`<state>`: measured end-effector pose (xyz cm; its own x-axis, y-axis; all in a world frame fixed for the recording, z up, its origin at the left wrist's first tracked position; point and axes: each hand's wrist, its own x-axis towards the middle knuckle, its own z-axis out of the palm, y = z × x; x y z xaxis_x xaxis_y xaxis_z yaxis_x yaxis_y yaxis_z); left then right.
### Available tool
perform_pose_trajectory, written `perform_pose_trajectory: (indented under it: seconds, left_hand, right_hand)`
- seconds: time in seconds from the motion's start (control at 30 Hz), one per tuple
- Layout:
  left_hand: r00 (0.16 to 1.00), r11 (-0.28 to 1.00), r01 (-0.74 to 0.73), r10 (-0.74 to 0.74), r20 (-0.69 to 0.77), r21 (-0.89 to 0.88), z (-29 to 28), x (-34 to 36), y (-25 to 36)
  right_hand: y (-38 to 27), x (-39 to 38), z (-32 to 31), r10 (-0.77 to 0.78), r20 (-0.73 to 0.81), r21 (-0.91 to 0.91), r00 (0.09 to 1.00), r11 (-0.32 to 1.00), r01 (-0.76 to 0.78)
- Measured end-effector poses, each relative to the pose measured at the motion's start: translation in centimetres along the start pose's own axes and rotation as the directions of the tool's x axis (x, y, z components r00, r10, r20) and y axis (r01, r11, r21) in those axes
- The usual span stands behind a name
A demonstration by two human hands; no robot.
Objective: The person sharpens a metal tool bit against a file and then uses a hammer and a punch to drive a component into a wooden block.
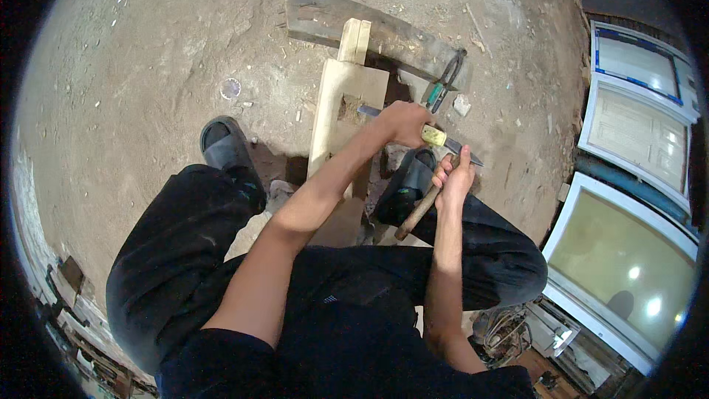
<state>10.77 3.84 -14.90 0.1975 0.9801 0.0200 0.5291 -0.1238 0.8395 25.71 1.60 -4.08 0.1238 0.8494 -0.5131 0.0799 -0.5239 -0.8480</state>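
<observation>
1. While my left hand is wrapped snugly around a chisel, the blade points between 9 and 10 o'clock, over the slot in a pale wood block. Can't tell if the tip touches.
2. Right hand has a hammer gripped up near the head, handle slanting off to 7. The head's right by the chisel's yellow end; can't say if they meet.
3. Wood block's on the ground at 12 o'clock from my lap, between my feet, its narrow far end by a weathered plank.
4. Green-handled pliers lie between 1 and 2 from my left hand.
5. White-framed panes are over toward 3 or 4, well apart from everything.
</observation>
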Motion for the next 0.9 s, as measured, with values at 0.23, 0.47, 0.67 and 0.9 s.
perform_pose_trajectory:
  seconds: [0.23, 0.47, 0.67, 0.9]
  left_hand:
    - [0.977, 0.994, 0.104, -0.108, 0.185, 0.031, -1.6, 0.5, 1.2]
    - [0.990, 0.991, 0.037, -0.054, 0.132, 0.131, -0.4, 0.9, 0.3]
    - [0.990, 0.984, 0.057, -0.078, 0.118, 0.169, -1.4, 0.3, 1.8]
    - [0.993, 0.980, 0.055, -0.073, 0.093, 0.190, -1.4, -0.2, 1.2]
  right_hand:
    - [0.6, 0.6, -0.5, 0.029, -0.010, 0.010, 1.000, 1.000, -0.029]
    - [2.9, 0.5, 0.5, 0.061, -0.049, -0.084, 0.997, 0.994, -0.065]
    - [2.6, 1.4, -0.2, 0.100, -0.219, 0.068, 0.971, 0.994, -0.088]
    - [-3.8, -1.9, 0.3, -0.511, 0.046, -0.190, 0.858, 0.839, 0.510]
